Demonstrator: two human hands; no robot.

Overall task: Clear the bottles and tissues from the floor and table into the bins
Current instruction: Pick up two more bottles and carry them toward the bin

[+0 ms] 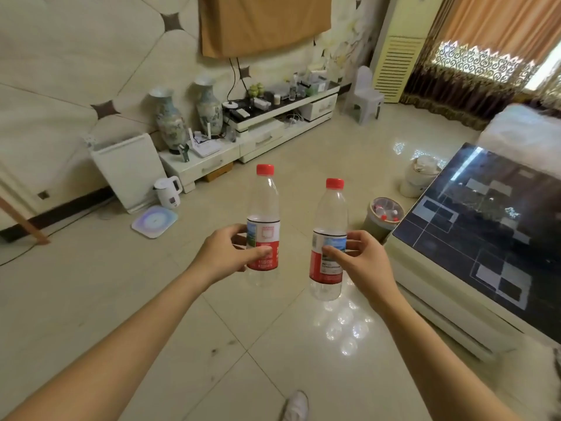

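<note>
The glass-topped bench (491, 226) stands at the right, with the green bin (383, 218) beside its corner, already holding bottles. Each grip pinches an empty red-capped bottle upright: left hand (230, 253) holds the left bottle (263, 205), right hand (361, 262) the right bottle (329, 214). I'd say carrying is underway; next, step closer and drop both in.

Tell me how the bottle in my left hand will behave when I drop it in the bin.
The bottle looks empty and see-through, so probably very light. Its thin plastic likely dents under the left hand. Round-bodied, it may bounce or roll off the bottles already filling the bin.
</note>
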